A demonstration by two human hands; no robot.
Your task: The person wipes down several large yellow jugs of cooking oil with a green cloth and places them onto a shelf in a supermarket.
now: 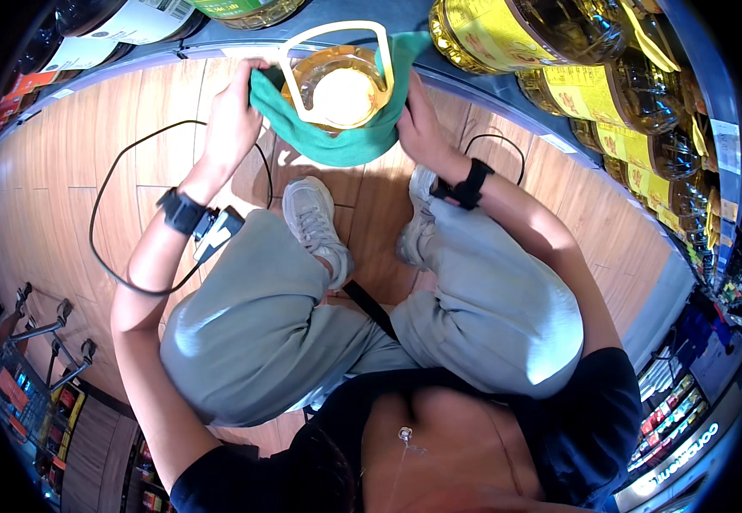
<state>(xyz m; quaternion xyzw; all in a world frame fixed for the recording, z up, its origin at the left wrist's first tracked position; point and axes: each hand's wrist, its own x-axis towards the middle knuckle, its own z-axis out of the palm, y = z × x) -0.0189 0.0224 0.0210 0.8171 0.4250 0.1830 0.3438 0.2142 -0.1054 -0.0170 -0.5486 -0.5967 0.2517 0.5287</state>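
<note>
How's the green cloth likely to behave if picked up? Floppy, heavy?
Probably floppy: the green cloth sags in a curve between the left hand and right hand. Likely light for its size, since it looks like plain thin fabric. It should fold rather than roll or tip, as it already bends around the bottle.

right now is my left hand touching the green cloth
Touching: the head view shows your left hand at the left edge of the green cloth, fingers meeting fabric without a gap.
</note>
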